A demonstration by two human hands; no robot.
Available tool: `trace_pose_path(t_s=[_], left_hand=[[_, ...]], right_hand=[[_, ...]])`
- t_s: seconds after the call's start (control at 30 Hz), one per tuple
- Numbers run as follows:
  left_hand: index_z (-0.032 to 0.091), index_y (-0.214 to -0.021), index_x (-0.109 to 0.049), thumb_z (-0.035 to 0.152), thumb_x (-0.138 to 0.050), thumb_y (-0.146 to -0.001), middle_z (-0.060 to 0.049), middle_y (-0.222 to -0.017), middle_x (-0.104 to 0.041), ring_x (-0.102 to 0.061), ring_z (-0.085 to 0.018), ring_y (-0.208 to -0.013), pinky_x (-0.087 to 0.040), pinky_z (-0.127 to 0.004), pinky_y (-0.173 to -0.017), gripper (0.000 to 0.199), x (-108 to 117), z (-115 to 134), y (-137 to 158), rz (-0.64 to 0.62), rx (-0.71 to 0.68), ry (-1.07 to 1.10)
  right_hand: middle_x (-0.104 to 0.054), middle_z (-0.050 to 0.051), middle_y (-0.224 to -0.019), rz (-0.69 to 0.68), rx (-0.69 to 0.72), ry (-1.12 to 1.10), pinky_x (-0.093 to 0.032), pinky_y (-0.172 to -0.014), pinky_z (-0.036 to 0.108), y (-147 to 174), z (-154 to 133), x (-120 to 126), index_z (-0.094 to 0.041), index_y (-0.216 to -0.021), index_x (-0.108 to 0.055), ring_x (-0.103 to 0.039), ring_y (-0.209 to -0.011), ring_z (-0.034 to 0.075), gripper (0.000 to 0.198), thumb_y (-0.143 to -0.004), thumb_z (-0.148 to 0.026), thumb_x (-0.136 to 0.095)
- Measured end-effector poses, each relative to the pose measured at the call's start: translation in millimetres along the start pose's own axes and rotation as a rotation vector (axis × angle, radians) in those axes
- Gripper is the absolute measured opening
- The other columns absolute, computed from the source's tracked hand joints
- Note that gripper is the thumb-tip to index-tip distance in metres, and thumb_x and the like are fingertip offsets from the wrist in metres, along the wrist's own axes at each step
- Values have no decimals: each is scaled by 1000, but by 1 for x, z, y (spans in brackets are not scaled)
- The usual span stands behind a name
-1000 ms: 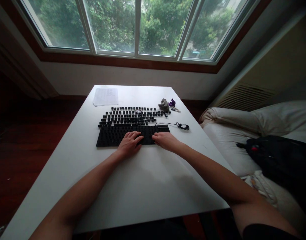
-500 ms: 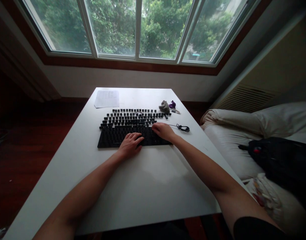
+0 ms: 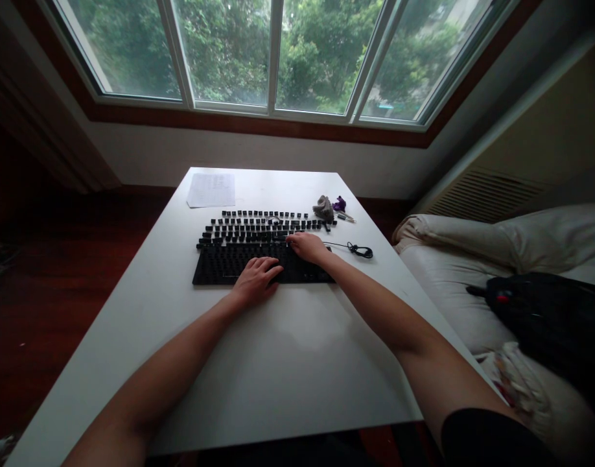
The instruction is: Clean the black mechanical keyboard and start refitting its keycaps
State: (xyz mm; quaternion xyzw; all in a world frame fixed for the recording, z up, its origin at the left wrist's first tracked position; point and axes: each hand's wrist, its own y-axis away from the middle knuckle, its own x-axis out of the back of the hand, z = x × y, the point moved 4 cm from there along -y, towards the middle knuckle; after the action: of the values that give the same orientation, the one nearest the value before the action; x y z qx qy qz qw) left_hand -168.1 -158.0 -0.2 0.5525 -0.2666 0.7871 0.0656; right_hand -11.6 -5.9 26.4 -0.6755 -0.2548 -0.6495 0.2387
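Note:
A black keyboard lies on the white table, its key area dark. My left hand rests on the keyboard's middle and near edge, fingers stretched out. Over the keyboard's back edge, my right hand has its fingertips pinched together beside the nearest row of loose keycaps. What those fingertips hold, if anything, is too small to make out. Several rows of black keycaps stand loose behind the keyboard.
On the white table a paper sheet lies back left. At back right are a grey cloth, a purple crumpled thing and small tools. A coiled cable lies right of the keyboard. A sofa stands beyond.
My right hand has moved left and slightly away from me, from the keyboard's back right part to the loose keycaps. My left hand stays on the keyboard. The view has shifted slightly.

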Motion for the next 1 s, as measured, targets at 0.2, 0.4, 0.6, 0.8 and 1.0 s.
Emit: trace_pose_path(t_s=[0.2,0.4,0.6,0.8,1.0], left_hand=[[26,-136,-59,29,-63,-90,-9,-144,-53,-45,-29,-134,-35,-50,-114,46,-1,-1,1,-2,-4,-7],[27,-137,-58,30,-63,-90,-9,-144,-53,-45,-29,-134,-35,-50,-114,47,-2,0,1,-5,-2,-10],[26,-136,-59,30,-64,-89,-9,-144,-54,-45,-29,-134,-35,-50,-114,47,-1,1,0,1,-6,-4],[26,-136,-59,30,-64,-89,-9,-145,-53,-45,-29,-134,-35,-50,-114,47,-2,1,-2,-5,-6,-7],[25,-136,-59,30,-64,-90,-10,-144,-54,-46,-29,-134,-35,-49,-114,46,-1,0,0,-3,-14,-18]], right_hand=[[-70,8,-121,14,-28,17,-44,-82,31,-2,0,-1,-28,-124,-66,-65,-105,24,32,-100,-32,-46],[-74,8,-111,-6,-97,-5,-42,-78,29,-10,4,-2,-27,-114,-71,-65,-101,24,29,-97,-40,-51],[-75,7,-106,6,-155,-31,-42,-77,28,-18,9,-3,-26,-110,-72,-65,-97,23,27,-96,-42,-55],[-76,7,-102,28,-225,-67,-43,-75,27,-21,11,-6,-24,-99,-75,-65,-95,22,21,-91,-39,-62],[-75,5,-93,196,-208,-157,-42,-73,27,-12,6,4,-22,-95,-72,-65,-85,20,15,-92,-32,-61]])
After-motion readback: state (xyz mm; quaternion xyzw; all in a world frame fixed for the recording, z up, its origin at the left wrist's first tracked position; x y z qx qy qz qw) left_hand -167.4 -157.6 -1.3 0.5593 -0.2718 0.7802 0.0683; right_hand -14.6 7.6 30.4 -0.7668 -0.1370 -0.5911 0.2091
